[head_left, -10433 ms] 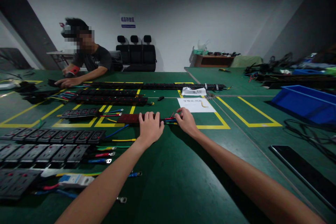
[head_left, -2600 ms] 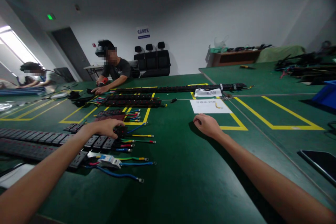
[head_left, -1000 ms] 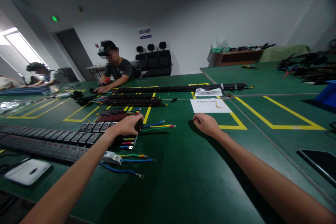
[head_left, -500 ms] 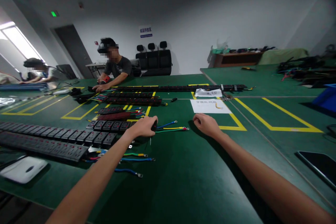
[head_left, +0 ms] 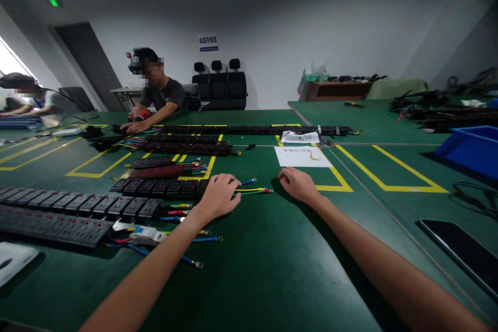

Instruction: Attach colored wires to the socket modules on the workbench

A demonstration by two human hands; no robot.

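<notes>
My left hand (head_left: 221, 194) lies over the right end of a black socket strip (head_left: 155, 187), fingers spread and thumb stuck out. Its palm hides the strip's end. Blue, yellow and green wires with ring terminals (head_left: 254, 190) come out past the fingers onto the table. My right hand (head_left: 298, 184) rests on the green table (head_left: 264, 264) with its fingers curled in, and no object shows in it. Just beyond that hand is a white paper sheet (head_left: 298, 157) with writing and a small yellow wire (head_left: 314, 156) on it.
Longer socket strips (head_left: 58, 223) with wire ends lie at the left. More strips (head_left: 187, 148) lie farther back, where a co-worker (head_left: 159, 91) holds a red tool (head_left: 144, 113). At the right are a phone (head_left: 461, 249) and a blue bin (head_left: 470, 153).
The view has turned slightly right. My left hand's fingers, curled round the strip's black end before, are now spread over it. My right hand stays in place on the table.
</notes>
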